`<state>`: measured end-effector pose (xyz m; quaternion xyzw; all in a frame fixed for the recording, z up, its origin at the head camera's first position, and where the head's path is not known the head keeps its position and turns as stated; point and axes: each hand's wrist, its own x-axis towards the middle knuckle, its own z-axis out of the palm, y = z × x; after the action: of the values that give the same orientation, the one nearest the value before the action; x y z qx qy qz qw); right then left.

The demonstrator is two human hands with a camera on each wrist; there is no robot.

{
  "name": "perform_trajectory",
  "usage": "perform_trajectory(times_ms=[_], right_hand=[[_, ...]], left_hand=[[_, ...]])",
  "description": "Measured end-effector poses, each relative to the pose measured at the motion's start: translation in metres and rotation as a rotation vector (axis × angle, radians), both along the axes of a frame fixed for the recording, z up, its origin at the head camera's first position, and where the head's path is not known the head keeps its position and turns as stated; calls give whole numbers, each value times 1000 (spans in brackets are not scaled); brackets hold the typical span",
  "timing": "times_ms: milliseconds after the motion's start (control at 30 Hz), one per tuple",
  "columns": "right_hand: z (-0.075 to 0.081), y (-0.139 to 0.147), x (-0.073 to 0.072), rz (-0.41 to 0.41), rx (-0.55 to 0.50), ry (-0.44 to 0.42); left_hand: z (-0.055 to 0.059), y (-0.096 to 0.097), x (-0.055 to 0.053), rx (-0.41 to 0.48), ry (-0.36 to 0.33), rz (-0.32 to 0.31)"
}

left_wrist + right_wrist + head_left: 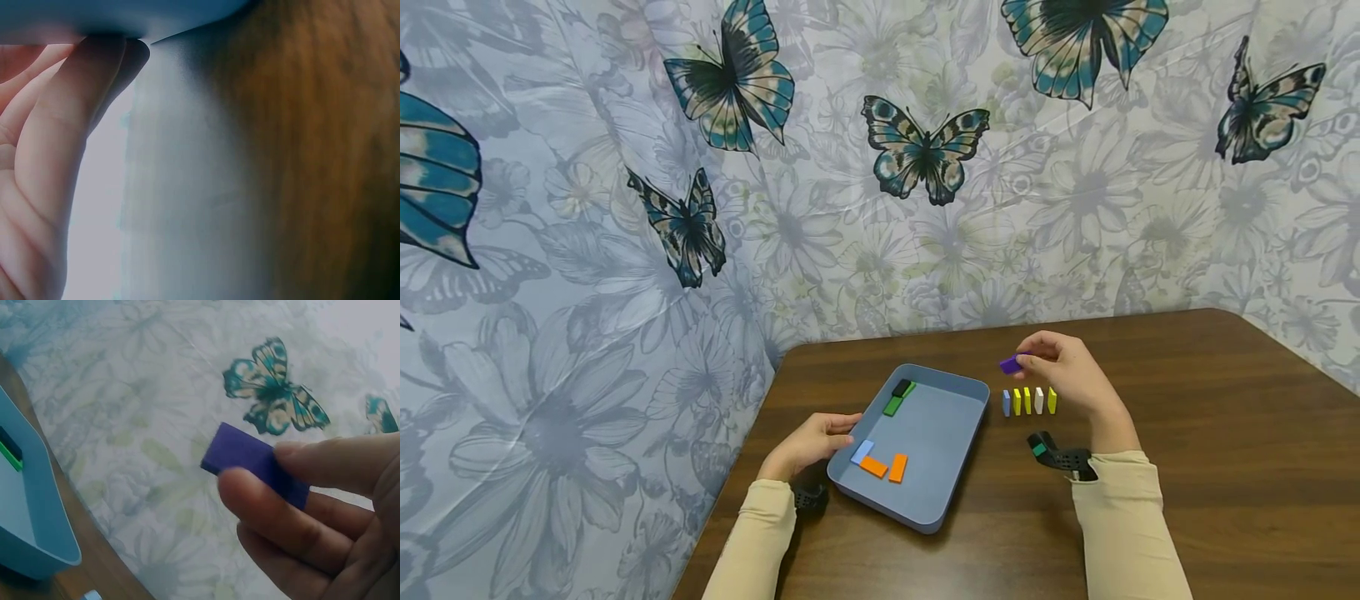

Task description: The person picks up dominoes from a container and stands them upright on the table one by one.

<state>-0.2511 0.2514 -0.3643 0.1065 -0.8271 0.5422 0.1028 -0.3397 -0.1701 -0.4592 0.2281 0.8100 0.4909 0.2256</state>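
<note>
In the head view my right hand (1060, 367) pinches a purple domino block (1011, 365) between thumb and fingers, raised above the table. The right wrist view shows the same purple block (240, 453) tilted between the fingertips. Just below that hand, a row of upright blocks stands on the table: a blue one (1006, 403), a white one (1039, 400) and several yellow ones (1017, 402). My left hand (812, 443) grips the left rim of a blue-grey tray (925, 492). Close up, the left thumb (62, 125) lies against the tray's side; the other fingers are partly hidden.
Inside the tray lie a black block (901, 387), green blocks (892, 406), a light blue block (862, 452) and two orange blocks (898, 468). The brown wooden table (1225, 433) extends to the right. Behind it hangs a butterfly-patterned cloth (925, 267).
</note>
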Motion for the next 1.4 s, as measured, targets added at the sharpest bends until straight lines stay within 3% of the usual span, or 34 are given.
perform_trajectory(times_ms=[267, 500, 667, 1400], right_hand=[[-1, 18, 6, -135, 57, 6], [-10, 31, 8, -254, 158, -5], [-17, 39, 10, -315, 167, -7], [-32, 60, 4, -404, 62, -48]], left_hand=[[0, -1, 0, -7, 1, 4], [-1, 0, 0, -3, 2, 0], [-1, -1, 0, -1, 6, 0], [0, 5, 0, -19, 14, 24]])
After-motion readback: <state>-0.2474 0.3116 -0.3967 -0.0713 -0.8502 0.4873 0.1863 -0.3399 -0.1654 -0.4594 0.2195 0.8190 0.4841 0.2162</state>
